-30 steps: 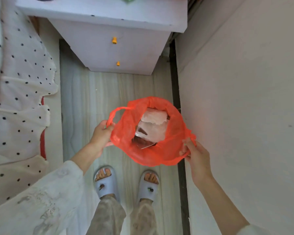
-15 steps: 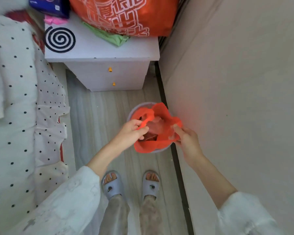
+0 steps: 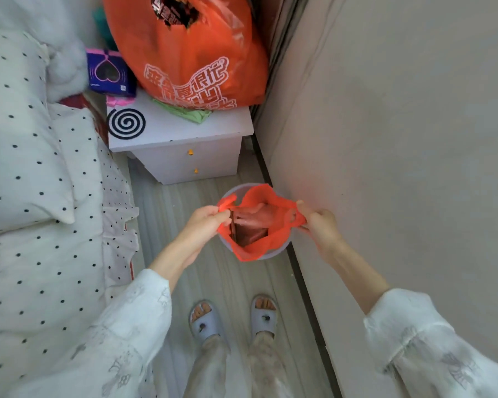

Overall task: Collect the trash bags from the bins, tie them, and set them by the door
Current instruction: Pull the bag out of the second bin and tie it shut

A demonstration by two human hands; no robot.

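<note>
Orange trash bag (image 3: pixel 255 242) sitting in the small grey bin (image 3: pixel 273 255) on the floor, right up against the wall (image 3: pixel 385 168). Left hand (image 3: pixel 204 225) pinching the bag's left handle, fingers curled round the plastic; right hand (image 3: pixel 319 225) gripping the right handle the same way. Both handles drawn outward and up, so the mouth stays spread and the contents show: some pale crumpled wrapping and something dark, hard to say what exactly. Holding by the two handles probably makes sense for two reasons: weight hangs evenly, and those are the bits needed for the knot. Bag looks only part way out, lower part down inside the rim, and definitely not tied yet.

Around it: white nightstand (image 3: pixel 184 150) just beyond the bin, with a big orange shopping bag (image 3: pixel 190 53) piled on top, a spiral mosquito coil (image 3: pixel 126 123) and a purple box (image 3: pixel 110 71). Bed with polka-dot bedding (image 3: pixel 41 168) filling the left side. Slippered feet (image 3: pixel 233 317) on the wood floor (image 3: pixel 167 225) below the bin.

Tight spot, honestly. Narrow strip between bed and wall, nightstand closing off the far end, so lifting straight up seems the only clean way out. Thin plastic too, so snagging on the rim could be a risk. No door anywhere in view.
</note>
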